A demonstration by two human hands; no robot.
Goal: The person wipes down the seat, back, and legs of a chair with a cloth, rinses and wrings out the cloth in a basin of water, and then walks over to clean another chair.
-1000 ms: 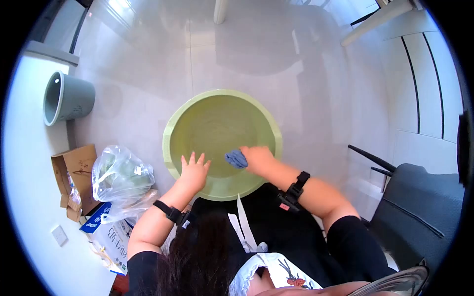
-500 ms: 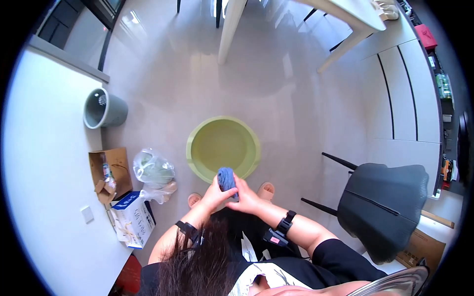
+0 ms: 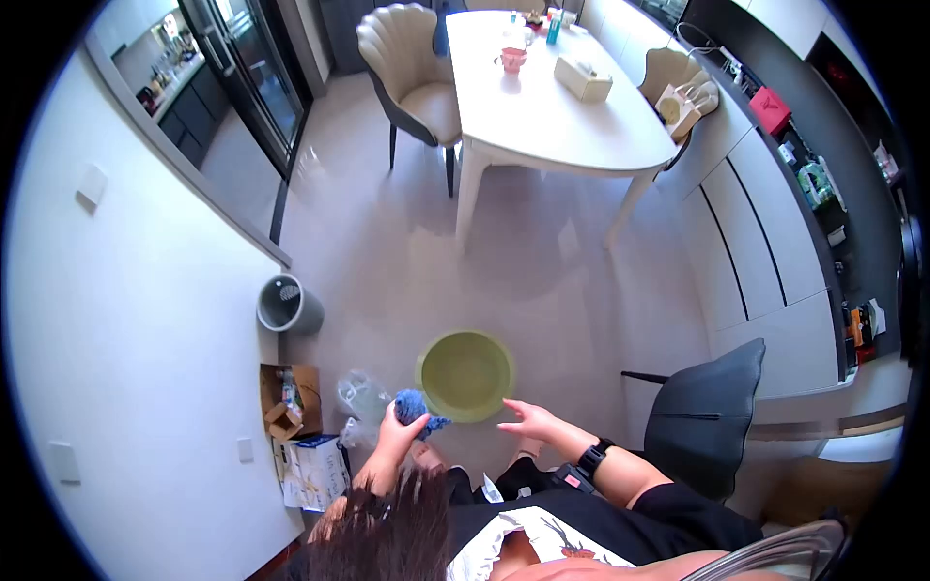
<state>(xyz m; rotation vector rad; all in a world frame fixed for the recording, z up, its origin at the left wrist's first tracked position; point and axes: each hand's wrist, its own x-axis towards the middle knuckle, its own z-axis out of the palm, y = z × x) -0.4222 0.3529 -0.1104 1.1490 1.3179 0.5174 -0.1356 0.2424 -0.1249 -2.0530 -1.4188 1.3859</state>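
Note:
A crumpled blue cloth (image 3: 411, 407) is gripped in my left hand (image 3: 397, 433), just left of the green basin's near edge. My right hand (image 3: 530, 422) is empty, its fingers spread, to the lower right of the basin. The round green basin (image 3: 467, 376) stands on the floor in front of my feet. Beyond my left hand lies a clear plastic bag (image 3: 362, 395) with something pale green inside.
A grey bin (image 3: 291, 305), an open cardboard box (image 3: 306, 397) and a white-and-blue carton (image 3: 315, 474) stand along the left wall. A dark chair (image 3: 705, 421) is at the right. Ahead stands a white table (image 3: 552, 126) with beige chairs.
My view has tilted up, showing the table and chairs. My hands have moved apart; the cloth, between both hands half a second ago, is now in my left hand alone, and my right hand has opened.

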